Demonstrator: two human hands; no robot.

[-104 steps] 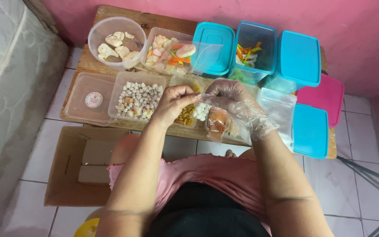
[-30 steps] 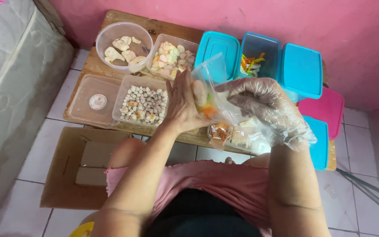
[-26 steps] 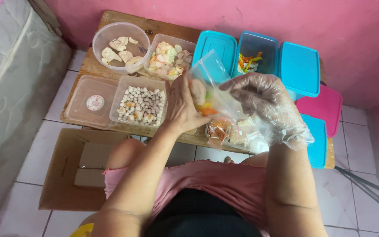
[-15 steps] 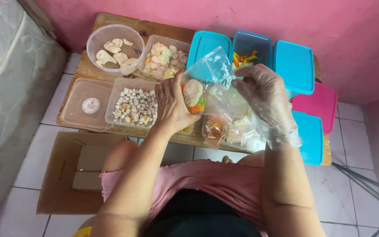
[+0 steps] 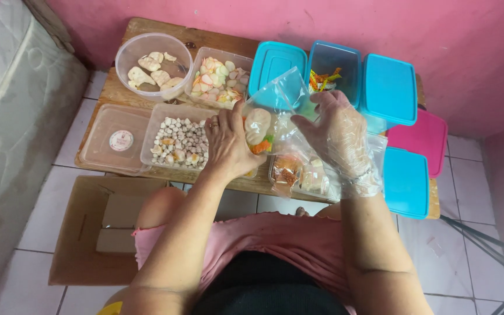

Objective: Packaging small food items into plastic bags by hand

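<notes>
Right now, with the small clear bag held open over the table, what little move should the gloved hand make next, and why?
Probably reach to the open blue box for a few coloured strips. The left hand holds the clear bag upright; it already holds a pale round cracker and orange bits. The right hand, gloved, hangs open beside the bag's mouth, holding nothing, and that box is the nearest uncovered one.

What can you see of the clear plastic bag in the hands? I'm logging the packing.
The clear plastic bag is thin, crinkled and see-through, held upright above the wooden table. A pale round cracker and orange and green pieces sit low inside. The bare left hand grips its left side; the gloved right hand touches its right side.
</notes>
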